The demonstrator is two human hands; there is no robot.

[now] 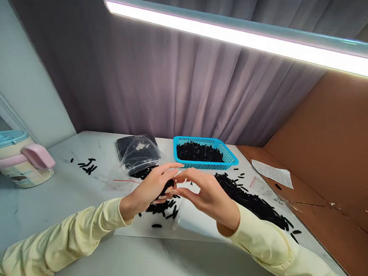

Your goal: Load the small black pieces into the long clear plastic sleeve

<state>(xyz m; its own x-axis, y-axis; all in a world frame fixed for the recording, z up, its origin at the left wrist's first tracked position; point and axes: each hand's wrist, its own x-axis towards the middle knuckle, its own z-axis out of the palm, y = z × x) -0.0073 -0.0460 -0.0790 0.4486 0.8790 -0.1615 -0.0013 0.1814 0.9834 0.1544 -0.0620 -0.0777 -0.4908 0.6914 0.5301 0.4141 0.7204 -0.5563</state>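
Black pcs (168, 186) are held in half-curled L hand (148, 188); R hand (210, 194) is part-bent, fingertips adj., hold unclear; fingertip handling apparently being done, light touch req'd.

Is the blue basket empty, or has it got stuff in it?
It has stuff in it: lots of small black pieces lie inside the blue basket.

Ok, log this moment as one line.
Left hand: cupping small black pieces | right hand: fingertips at left fingers | blue basket: beyond hands, holding similar pieces | plastic bag: left of basket
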